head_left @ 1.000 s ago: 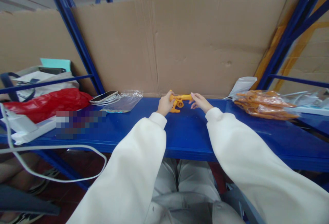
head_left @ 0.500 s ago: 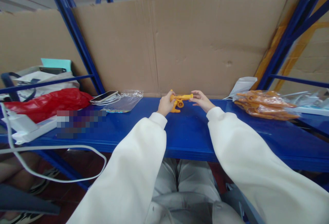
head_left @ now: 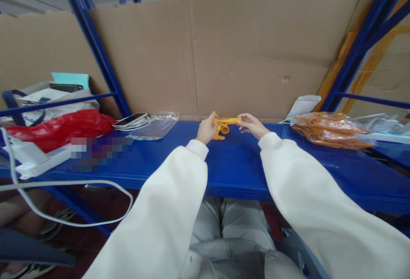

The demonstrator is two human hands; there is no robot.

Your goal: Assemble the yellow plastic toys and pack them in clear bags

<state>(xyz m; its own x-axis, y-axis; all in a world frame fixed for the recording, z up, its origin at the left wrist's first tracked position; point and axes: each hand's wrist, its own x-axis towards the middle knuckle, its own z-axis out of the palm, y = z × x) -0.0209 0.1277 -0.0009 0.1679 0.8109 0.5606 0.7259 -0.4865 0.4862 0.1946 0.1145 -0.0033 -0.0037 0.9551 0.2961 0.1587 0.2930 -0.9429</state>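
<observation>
A yellow plastic piece (head_left: 228,121) has a long tube, a round cup-like opening below it and a curved arm at the lower left; its exact kind is unclear. It is held level just over the blue shelf top (head_left: 237,163). My left hand (head_left: 206,130) is closed around its left end, hiding part of it. At the right end of the tube, my right hand (head_left: 253,126) has its thumb and fingertips pinched on the tip, with the other fingers bent.
At the right lies a clear bag of orange plastic pieces (head_left: 329,129). A flat clear bag (head_left: 155,126), a phone (head_left: 130,121) with a white cable, a red bag (head_left: 64,129) and a white power strip (head_left: 45,163) are at the left. Cardboard (head_left: 240,57) stands behind.
My right fingers have drawn closer together on the right end of the yellow piece. The left hand and the piece have stayed in place.
</observation>
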